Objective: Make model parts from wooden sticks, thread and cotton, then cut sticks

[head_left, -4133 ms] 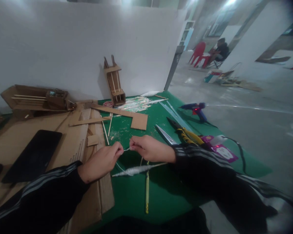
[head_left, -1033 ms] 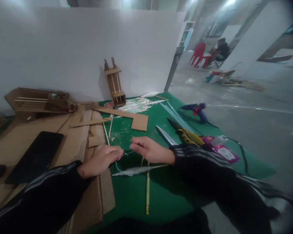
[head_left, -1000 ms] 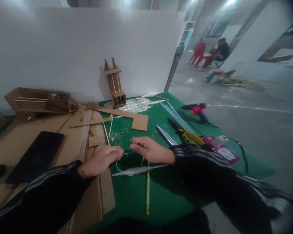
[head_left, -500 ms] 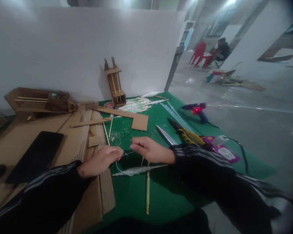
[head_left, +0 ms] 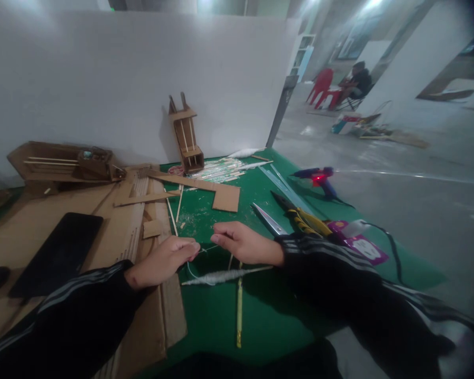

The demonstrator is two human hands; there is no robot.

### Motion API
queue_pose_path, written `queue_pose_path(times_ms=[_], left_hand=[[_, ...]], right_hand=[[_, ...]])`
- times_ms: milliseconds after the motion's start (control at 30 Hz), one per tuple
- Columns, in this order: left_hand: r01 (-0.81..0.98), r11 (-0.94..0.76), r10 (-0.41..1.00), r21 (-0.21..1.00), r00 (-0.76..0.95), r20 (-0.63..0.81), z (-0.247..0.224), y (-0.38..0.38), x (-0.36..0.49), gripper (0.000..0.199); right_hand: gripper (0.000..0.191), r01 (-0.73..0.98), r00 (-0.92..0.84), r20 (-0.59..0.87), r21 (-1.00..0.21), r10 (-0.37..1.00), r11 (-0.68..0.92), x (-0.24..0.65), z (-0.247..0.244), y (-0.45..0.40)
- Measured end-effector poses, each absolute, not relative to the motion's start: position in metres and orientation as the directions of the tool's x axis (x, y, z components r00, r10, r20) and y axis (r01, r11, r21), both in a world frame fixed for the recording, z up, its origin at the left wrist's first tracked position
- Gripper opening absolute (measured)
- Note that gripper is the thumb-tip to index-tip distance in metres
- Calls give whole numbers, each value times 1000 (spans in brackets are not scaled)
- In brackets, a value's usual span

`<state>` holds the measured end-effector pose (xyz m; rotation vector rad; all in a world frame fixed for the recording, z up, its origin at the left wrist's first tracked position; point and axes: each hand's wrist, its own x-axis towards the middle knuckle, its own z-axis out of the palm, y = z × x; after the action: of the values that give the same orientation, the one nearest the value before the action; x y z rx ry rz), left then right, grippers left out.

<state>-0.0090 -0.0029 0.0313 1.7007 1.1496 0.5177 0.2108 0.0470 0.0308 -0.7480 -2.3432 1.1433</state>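
A thin pale thread [head_left: 206, 249] with a small knot or tangle stretches between my two hands above the green table. My left hand [head_left: 168, 259] pinches one end of it, fingers closed. My right hand [head_left: 247, 243] pinches the other side, its fingertips a short way from the left ones. Just below lies a stick wound with white thread [head_left: 217, 277], and a loop of thread hangs toward it from my left hand. Under that stick a yellow pencil [head_left: 239, 310] points toward me.
Scissors [head_left: 267, 218], yellow-black pliers [head_left: 302, 213], a purple packet [head_left: 363, 247] and a lit glue gun [head_left: 319, 179] lie at right. Cardboard sheets [head_left: 174, 316] and a black tablet-like slab [head_left: 59, 255] are at left. Cardboard models [head_left: 185, 137] stand behind; a person [head_left: 357, 81] sits far off.
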Motion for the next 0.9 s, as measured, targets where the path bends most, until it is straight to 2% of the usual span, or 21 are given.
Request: queue_pose_path(times_ms=[567,800,900], left_hand=[[440,-88,880,894,455,-137,26,-2,-11,41],[379,-84,898,921,430,-95,24,-5,-14,41],[323,-112,904,940,426,-39,25,-8,-15,41]], right_hand=[[36,278,-765,138,-810,629,516,211,31,48],[34,257,-788,125,-823,603,506,213,37,48],[29,273,-754,157,-808,638,522,213,39,45]])
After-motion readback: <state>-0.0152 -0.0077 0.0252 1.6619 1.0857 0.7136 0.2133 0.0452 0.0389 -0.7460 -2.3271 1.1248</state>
